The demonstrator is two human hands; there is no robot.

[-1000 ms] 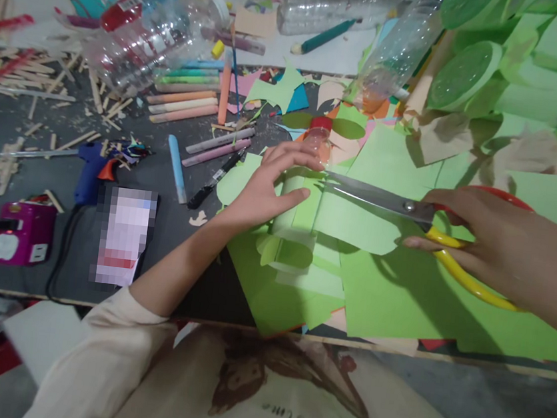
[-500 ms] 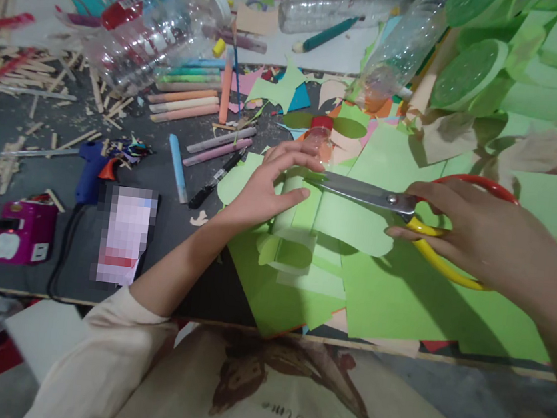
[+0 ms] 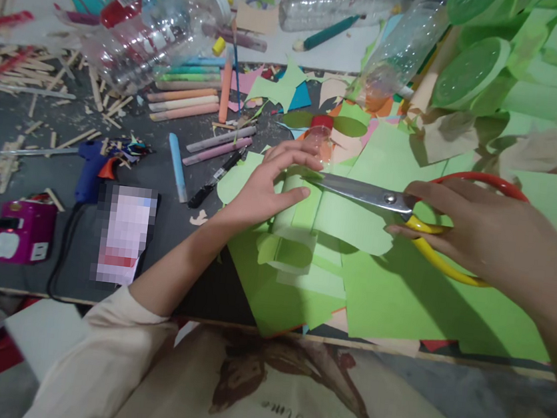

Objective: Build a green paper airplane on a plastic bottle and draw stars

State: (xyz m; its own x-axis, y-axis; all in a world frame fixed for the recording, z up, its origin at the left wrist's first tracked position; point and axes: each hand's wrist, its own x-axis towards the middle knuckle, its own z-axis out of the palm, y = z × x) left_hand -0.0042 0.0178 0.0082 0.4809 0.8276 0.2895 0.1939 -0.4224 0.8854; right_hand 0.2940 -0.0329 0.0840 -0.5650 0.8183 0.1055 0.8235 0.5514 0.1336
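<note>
A small plastic bottle wrapped in pale green paper [image 3: 297, 227] lies in front of me, its red cap [image 3: 321, 124] pointing away. My left hand [image 3: 274, 185] is closed around its upper part, fingers over the far side and thumb on top. Rounded green paper pieces [image 3: 357, 221] stick out from both sides. My right hand [image 3: 477, 228] grips large scissors [image 3: 366, 191] by their red and yellow handles. The blades look nearly closed and point left, their tips at the paper by my left fingers. Whether the tips are cutting the paper cannot be made out.
Green paper sheets [image 3: 398, 303] lie under the bottle. To the left are a phone [image 3: 123, 235], a blue glue gun [image 3: 90, 171], a purple box [image 3: 24, 230] and several markers [image 3: 185, 101]. Clear plastic bottles [image 3: 152, 33] and paper scraps lie at the back.
The scissors have shifted very slightly in my right hand, the handles tilting a little upward. My left hand and the wrapped bottle stay where they were.
</note>
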